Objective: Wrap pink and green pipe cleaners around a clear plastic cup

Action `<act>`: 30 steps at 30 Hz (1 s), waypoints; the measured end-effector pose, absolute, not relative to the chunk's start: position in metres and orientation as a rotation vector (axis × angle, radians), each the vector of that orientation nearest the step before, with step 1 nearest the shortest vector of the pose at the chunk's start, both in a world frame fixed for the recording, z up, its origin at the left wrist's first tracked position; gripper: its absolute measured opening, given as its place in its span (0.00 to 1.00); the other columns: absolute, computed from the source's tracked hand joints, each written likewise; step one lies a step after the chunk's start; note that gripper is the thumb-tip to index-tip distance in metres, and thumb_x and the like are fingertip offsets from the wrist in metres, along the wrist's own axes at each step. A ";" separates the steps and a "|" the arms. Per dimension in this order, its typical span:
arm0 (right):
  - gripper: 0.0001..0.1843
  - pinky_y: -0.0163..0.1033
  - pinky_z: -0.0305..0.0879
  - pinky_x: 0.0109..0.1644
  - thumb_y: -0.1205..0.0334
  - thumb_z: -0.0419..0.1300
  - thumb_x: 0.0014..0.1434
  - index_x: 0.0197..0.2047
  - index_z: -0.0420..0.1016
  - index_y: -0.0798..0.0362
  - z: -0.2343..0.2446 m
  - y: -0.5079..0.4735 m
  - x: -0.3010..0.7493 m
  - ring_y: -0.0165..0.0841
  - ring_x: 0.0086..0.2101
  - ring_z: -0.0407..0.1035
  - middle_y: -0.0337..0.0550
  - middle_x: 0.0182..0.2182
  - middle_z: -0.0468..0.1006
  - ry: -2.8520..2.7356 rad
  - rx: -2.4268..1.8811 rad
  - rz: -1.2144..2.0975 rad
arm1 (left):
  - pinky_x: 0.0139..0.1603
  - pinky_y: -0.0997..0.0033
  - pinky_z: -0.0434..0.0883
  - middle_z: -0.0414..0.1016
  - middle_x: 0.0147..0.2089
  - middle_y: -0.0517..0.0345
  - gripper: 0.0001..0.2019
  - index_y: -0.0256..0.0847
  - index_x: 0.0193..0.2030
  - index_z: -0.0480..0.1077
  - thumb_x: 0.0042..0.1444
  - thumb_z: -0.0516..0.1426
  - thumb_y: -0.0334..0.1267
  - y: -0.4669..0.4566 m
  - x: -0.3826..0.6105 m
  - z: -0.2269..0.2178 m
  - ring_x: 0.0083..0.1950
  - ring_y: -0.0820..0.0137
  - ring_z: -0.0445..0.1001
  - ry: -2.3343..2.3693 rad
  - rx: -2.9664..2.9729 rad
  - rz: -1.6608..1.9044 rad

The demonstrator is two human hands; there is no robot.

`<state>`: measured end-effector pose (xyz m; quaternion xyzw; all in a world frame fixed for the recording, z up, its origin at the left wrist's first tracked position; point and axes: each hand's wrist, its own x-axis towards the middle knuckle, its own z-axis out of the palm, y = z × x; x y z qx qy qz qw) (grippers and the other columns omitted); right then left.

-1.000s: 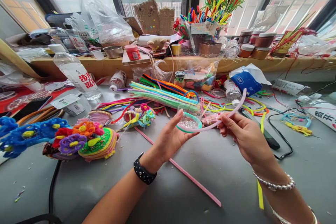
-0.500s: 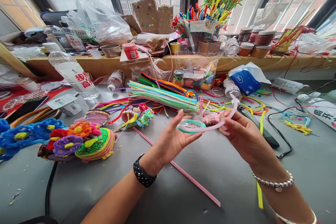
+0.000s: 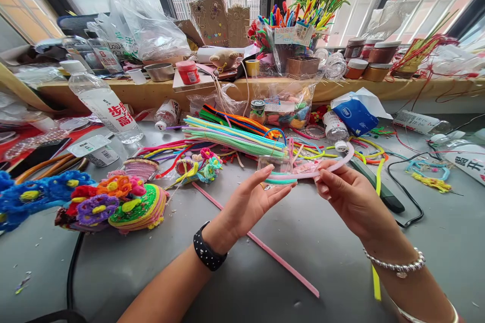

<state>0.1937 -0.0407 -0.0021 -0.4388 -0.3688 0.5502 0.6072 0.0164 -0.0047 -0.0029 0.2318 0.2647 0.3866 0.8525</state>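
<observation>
My left hand (image 3: pixel 242 204) supports a small coil of mint-green pipe cleaner (image 3: pixel 281 181), its thumb raised and its fingers stretched beneath the loop. A pale pink pipe cleaner (image 3: pixel 303 175) lies along the top of the coil. Between the thumb and fingertips of my right hand (image 3: pixel 350 199), this pink strand is pinched, with its free end curling up beyond the fingers. Below my hands, a straight pink pipe cleaner (image 3: pixel 284 262) lies diagonally on the grey table (image 3: pixel 333 282).
Behind my hands lies a bundle of pastel pipe cleaners (image 3: pixel 231 139). Fuzzy flower pieces (image 3: pixel 113 202) and a water bottle (image 3: pixel 102 103) stand at left. On the right are a blue tissue pack (image 3: pixel 354 113), a dark tool (image 3: pixel 382 192) and a black cable (image 3: pixel 419 207).
The coil has tilted, so its ring now shows nearly edge-on. The pale pink strand lies flatter along it, and its free end has swung lower and to the right.
</observation>
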 end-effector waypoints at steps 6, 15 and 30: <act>0.09 0.30 0.64 0.26 0.56 0.69 0.44 0.28 0.77 0.50 -0.004 -0.040 0.196 0.24 0.22 0.63 0.36 0.21 0.72 -0.872 -1.007 1.238 | 0.59 0.62 0.65 0.69 0.53 0.37 0.18 0.32 0.50 0.59 0.54 0.56 0.36 -0.004 0.016 -0.001 0.53 0.57 0.74 0.529 0.451 0.813; 0.07 0.29 0.64 0.28 0.59 0.69 0.45 0.28 0.77 0.49 -0.002 -0.041 0.195 0.23 0.23 0.64 0.36 0.24 0.74 -0.889 -1.004 1.182 | 0.62 0.60 0.62 0.63 0.58 0.28 0.24 0.30 0.54 0.51 0.51 0.54 0.31 -0.006 0.014 -0.001 0.55 0.53 0.71 0.482 0.449 0.833; 0.11 0.30 0.66 0.29 0.58 0.70 0.42 0.30 0.76 0.50 0.000 -0.040 0.195 0.24 0.23 0.65 0.35 0.23 0.73 -0.904 -1.063 1.065 | 0.65 0.57 0.57 0.66 0.57 0.28 0.28 0.25 0.58 0.49 0.55 0.54 0.37 -0.006 0.014 -0.002 0.59 0.50 0.68 0.365 0.462 0.799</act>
